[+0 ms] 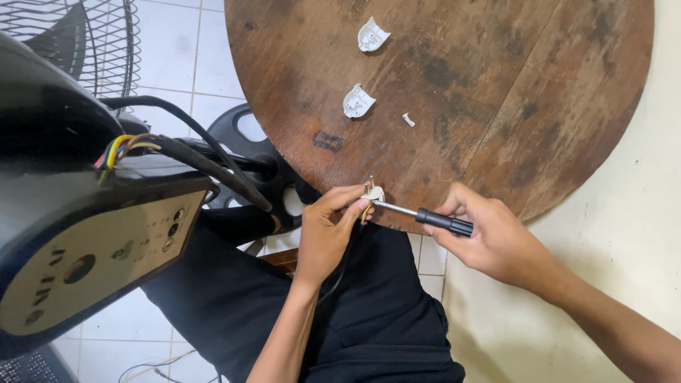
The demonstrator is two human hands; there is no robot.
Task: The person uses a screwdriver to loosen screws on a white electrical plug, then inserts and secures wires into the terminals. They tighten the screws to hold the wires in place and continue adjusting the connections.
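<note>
Left hand (328, 227): grip closed on a small white plug core (374, 193), held at the near edge of the round wooden counter (496, 92); a metal prong sticks up from the core and yellow and dark wires run down from it.
Right hand (489, 237): grip closed around the black handle of a screwdriver (425, 215), its metal tip touching the plug core from the right.
Cable: a black cord (340, 273) drops from the left hand over the person's dark-clothed lap.
Taken apart so far: two white plug cover halves (359, 101) lie open on the counter, one farther than the other, well apart from the hands; a tiny white piece (408, 120) lies just right of the nearer half.
Left to do, judging by this: the core is uncovered and the tool is on it; the halves are not back on.
Left side: a black fan body (78, 234) with coloured wires showing, its wire grille (92, 35) beyond, on a tiled floor.
</note>
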